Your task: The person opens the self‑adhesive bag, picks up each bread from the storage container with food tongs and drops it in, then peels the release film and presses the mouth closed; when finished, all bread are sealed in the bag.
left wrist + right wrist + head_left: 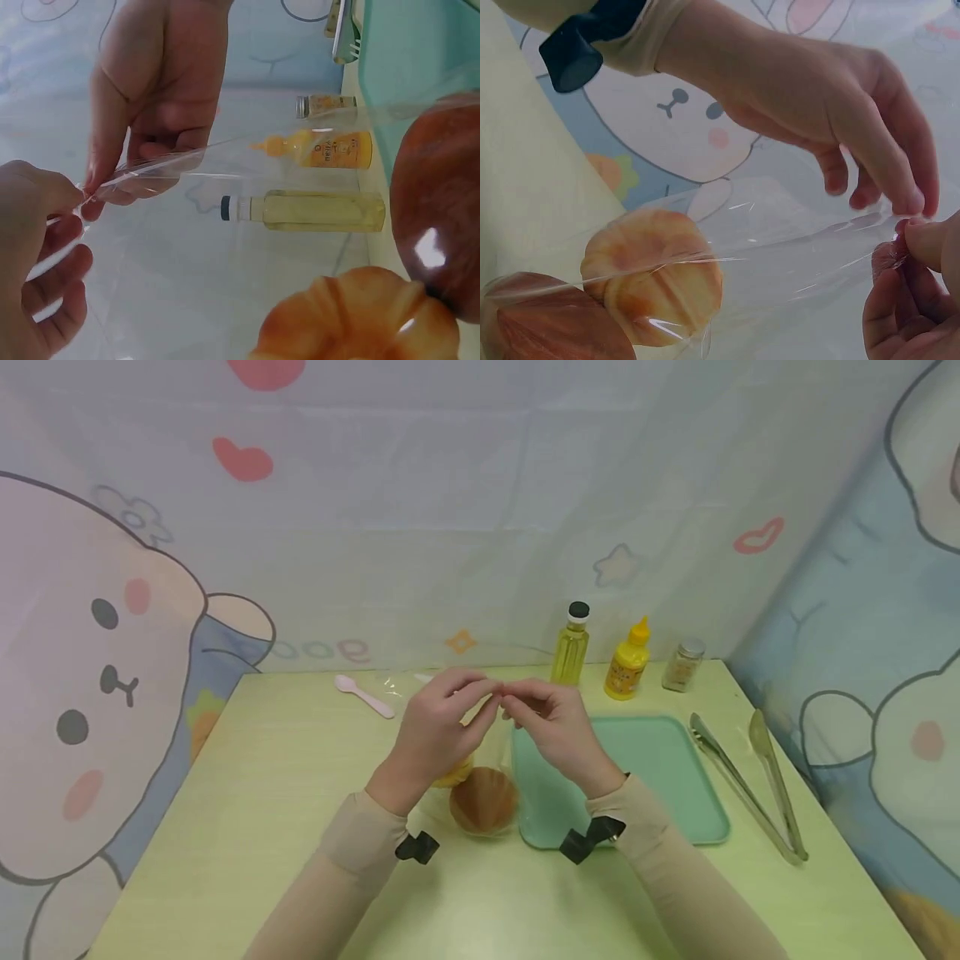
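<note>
A clear plastic bag [787,259] stretches upward from the table, its gathered top between my two hands. My left hand [442,727] pinches the bag's top from the left, thumb against fingers. Opposite it, my right hand [558,731] also pinches that top, and the fingertips of both hands meet. Low in the bag lie a glossy brown bun [483,802] and a golden, ridged bun [656,277], side by side and touching. In the head view, my left hand and wrist partly cover the golden bun.
A mint-green tray [645,777] lies right of the buns. Behind stand an oil bottle [571,652], a yellow squeeze bottle [627,664] and a small jar [683,667]. Metal tongs [738,781] rest at right, a pink spoon [365,697] at back left.
</note>
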The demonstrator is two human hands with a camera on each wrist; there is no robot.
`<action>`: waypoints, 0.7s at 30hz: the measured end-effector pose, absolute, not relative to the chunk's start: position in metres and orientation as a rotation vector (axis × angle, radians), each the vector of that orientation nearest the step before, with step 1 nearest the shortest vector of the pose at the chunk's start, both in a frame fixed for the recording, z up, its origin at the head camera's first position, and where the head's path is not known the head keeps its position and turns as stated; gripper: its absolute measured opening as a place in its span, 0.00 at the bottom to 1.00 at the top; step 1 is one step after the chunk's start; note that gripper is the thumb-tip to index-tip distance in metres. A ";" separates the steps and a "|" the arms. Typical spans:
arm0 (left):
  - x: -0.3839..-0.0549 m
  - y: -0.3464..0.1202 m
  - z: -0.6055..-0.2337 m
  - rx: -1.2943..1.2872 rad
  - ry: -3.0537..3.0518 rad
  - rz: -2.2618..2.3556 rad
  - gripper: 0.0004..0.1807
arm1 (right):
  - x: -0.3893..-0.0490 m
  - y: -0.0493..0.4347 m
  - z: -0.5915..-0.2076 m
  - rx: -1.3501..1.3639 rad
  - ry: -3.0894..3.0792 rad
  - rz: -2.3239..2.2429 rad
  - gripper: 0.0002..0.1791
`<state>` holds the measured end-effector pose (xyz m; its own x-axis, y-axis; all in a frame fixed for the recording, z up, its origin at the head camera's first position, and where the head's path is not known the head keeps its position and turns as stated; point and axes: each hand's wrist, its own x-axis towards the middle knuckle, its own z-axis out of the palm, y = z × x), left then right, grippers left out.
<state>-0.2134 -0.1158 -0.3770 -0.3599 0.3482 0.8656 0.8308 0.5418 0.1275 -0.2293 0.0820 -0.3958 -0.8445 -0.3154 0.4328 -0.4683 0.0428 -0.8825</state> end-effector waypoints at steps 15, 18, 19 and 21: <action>-0.215 -0.106 -0.364 -0.926 -1.977 -0.474 0.04 | -0.221 0.084 -0.386 0.952 -2.208 1.531 0.10; -0.215 -0.104 -0.364 -0.910 -1.966 -0.455 0.06 | -0.221 0.084 -0.387 0.975 -2.217 1.375 0.09; -0.215 -0.104 -0.364 -0.904 -1.966 -0.448 0.07 | -0.221 0.084 -0.388 0.981 -2.216 1.332 0.08; -0.215 -0.103 -0.364 -0.897 -1.973 -0.434 0.09 | -0.221 0.084 -0.389 0.989 -2.215 1.258 0.08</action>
